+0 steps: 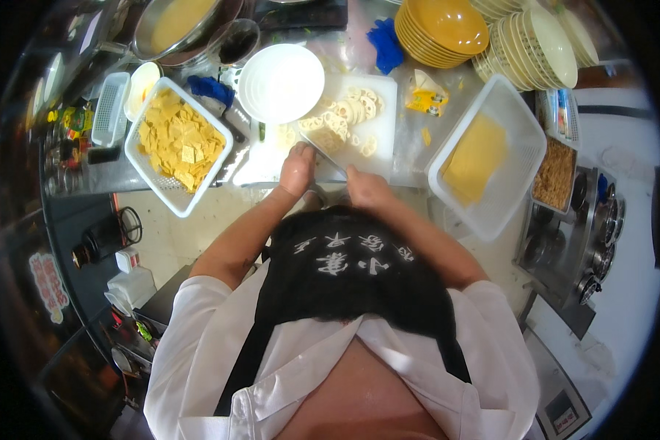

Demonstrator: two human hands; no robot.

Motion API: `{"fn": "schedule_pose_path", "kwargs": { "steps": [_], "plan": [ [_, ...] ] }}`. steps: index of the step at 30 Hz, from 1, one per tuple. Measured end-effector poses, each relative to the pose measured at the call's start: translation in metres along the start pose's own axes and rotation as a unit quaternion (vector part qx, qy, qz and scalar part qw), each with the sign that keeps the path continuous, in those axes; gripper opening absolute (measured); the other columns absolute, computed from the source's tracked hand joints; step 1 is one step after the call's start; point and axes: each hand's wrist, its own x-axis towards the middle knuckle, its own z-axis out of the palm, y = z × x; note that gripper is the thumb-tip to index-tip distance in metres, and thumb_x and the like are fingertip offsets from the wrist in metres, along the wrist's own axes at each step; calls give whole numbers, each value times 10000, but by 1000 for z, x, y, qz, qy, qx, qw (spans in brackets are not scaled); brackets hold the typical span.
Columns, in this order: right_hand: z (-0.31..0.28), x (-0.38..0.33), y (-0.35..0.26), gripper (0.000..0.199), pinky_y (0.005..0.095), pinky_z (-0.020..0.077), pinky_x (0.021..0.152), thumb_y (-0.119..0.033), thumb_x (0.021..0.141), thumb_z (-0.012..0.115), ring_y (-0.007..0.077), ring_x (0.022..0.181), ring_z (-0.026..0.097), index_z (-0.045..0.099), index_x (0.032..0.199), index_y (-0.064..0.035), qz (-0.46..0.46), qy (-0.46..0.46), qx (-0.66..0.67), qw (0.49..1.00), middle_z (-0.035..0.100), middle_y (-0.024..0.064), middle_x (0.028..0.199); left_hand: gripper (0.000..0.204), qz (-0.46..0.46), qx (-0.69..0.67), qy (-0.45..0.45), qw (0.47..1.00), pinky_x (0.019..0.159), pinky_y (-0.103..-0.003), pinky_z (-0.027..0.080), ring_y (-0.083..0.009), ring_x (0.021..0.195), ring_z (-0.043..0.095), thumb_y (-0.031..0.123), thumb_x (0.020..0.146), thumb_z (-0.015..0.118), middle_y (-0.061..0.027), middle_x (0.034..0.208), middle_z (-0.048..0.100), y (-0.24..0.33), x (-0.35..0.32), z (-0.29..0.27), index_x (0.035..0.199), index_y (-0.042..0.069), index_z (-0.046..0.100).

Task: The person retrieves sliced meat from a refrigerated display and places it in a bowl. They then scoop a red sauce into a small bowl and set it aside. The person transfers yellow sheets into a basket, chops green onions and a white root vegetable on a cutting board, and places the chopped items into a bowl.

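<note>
My right hand (364, 187) is closed around the handle of a knife (328, 159), near the front edge of a white cutting board (386, 136). The blade slants up and left beside a pile of lotus root slices (330, 130). More cut slices spread to the right and farther back on the board. My left hand (298, 167) has its fingers curled together close to the blade's tip; what they hold, if anything, is hidden. A white round plate stack (281, 83) stands just beyond it, at the board's far left.
Left stands a white basket (220, 158) of yellow cut squares; right, a white basket (447, 172) with flat yellow sheets. Stacked bowls (447, 33) fill the back right. A steel bowl (143, 37) sits back left. Blue cloths (383, 45) and a yellow packet (427, 97) lie around the board.
</note>
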Motion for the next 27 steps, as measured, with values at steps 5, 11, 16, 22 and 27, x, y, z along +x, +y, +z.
{"fn": "schedule_pose_path", "kwargs": {
  "steps": [5, 11, 16, 22, 27],
  "plan": [
    [1, 4, -1, 242, 562, 500, 827, -186, 983, 431, 481, 952, 664, 497, 1119, 3, 10, 2, -4, 1000, 695, 279, 969, 133, -9, 0, -7, 1000, 750, -498, 529, -426, 891, 603, 11, 837, 600, -214, 989, 577, -2, 0, 1, 969, 11, 588],
    [6, 7, 1, 250, 564, 505, 842, -192, 997, 426, 478, 976, 667, 507, 1133, 0, 29, -14, -11, 999, 697, 285, 990, 73, 0, -8, 11, 1000, 717, -516, 514, -446, 840, 609, 63, 917, 601, -221, 972, 577, -7, -1, 2, 960, 12, 573],
    [13, 7, 5, 258, 572, 505, 830, -208, 994, 430, 480, 954, 671, 510, 1133, -6, 22, -12, -14, 1000, 698, 283, 966, 73, 2, -14, 5, 1000, 725, -513, 513, -443, 851, 606, 48, 898, 599, -215, 970, 574, -10, -5, 5, 957, 14, 571],
    [15, 5, 4, 246, 577, 502, 816, -207, 986, 443, 488, 918, 672, 505, 1116, -8, -4, 14, 14, 1000, 697, 283, 940, 99, -1, -10, -7, 1000, 742, -507, 518, -450, 866, 599, -1, 857, 580, -235, 974, 569, -11, -6, 4, 955, -2, 567],
    [17, 8, 5, 246, 576, 501, 814, -210, 981, 462, 485, 923, 669, 501, 1119, -10, 18, 15, 8, 1000, 699, 279, 946, 79, -7, -12, 0, 1000, 748, -510, 513, -449, 870, 594, 2, 861, 579, -235, 973, 567, -9, -6, 2, 939, 0, 568]
  ]
}}
